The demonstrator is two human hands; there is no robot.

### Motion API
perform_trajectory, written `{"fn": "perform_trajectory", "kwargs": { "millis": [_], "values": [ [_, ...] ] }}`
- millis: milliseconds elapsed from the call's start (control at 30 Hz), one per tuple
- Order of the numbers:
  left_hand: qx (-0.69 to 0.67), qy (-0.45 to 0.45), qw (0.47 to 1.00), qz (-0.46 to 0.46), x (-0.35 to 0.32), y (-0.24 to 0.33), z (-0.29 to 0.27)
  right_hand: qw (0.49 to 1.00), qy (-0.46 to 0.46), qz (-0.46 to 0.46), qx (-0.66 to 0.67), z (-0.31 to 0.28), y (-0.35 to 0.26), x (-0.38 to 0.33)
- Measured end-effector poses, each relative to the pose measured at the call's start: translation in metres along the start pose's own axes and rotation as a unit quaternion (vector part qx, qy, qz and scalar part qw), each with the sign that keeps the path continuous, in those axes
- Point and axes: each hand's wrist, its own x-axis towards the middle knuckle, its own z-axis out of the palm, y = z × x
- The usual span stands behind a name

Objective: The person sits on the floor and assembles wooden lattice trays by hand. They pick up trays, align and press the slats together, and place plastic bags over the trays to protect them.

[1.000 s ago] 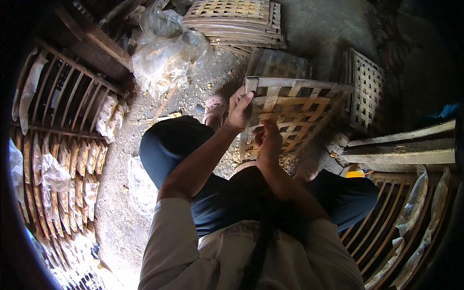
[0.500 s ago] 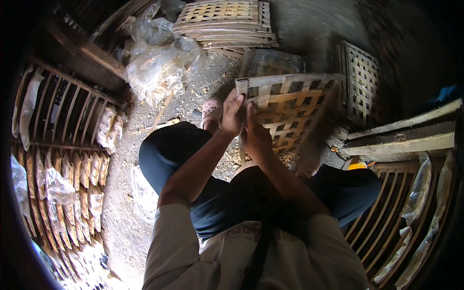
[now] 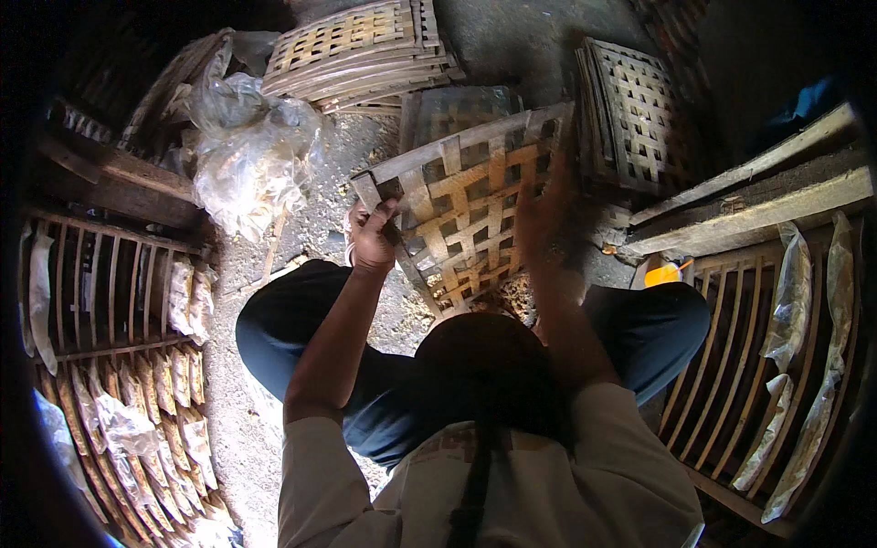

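A woven bamboo tray (image 3: pixel 470 196) with a wooden frame stands tilted in front of my crossed legs. My left hand (image 3: pixel 373 239) is closed on its left edge, near the upper corner. Over the tray's right part is my right hand (image 3: pixel 543 219), dark and smeared by motion, so its fingers do not show clearly. Behind the held tray lies another woven panel (image 3: pixel 461 110) under a sheet of clear plastic. Pale crumbs are scattered on the floor below.
Woven trays (image 3: pixel 352 46) lie stacked at the far left, and more trays (image 3: pixel 639 114) lean at the far right. Crumpled clear plastic (image 3: pixel 256 164) lies left. Slatted racks with wrapped pieces (image 3: pixel 137 411) line the left; a slatted rack (image 3: pixel 731 347) and wooden beams (image 3: pixel 767 210) flank the right.
My right hand has moved from the tray's left edge across to its right side. The tray has turned, and my left hand now grips its left edge alone. The view has shifted slightly right.
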Motion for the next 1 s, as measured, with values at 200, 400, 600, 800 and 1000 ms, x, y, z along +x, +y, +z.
{"fn": "perform_trajectory", "kwargs": {
  "millis": [200,400,600,800,1000],
  "values": [
    [-0.036,-0.008,0.999,0.008,0.014,-0.011,-0.016,0.962,-0.217,0.099,0.132,-0.042,0.091,0.054],
    [0.003,0.009,0.999,0.031,-0.001,0.020,0.010,0.934,-0.249,0.159,0.200,-0.049,0.084,0.053],
    [0.274,0.026,0.908,0.317,0.013,0.088,0.031,0.900,-0.254,0.143,0.324,-0.052,0.044,0.042],
    [0.676,-0.145,0.616,0.378,-0.007,0.111,0.096,0.890,-0.310,0.069,0.326,-0.038,0.036,0.021],
    [0.712,-0.154,0.558,0.398,-0.015,0.098,0.106,0.867,-0.322,0.156,0.345,-0.038,0.037,0.010]
  ]
}}
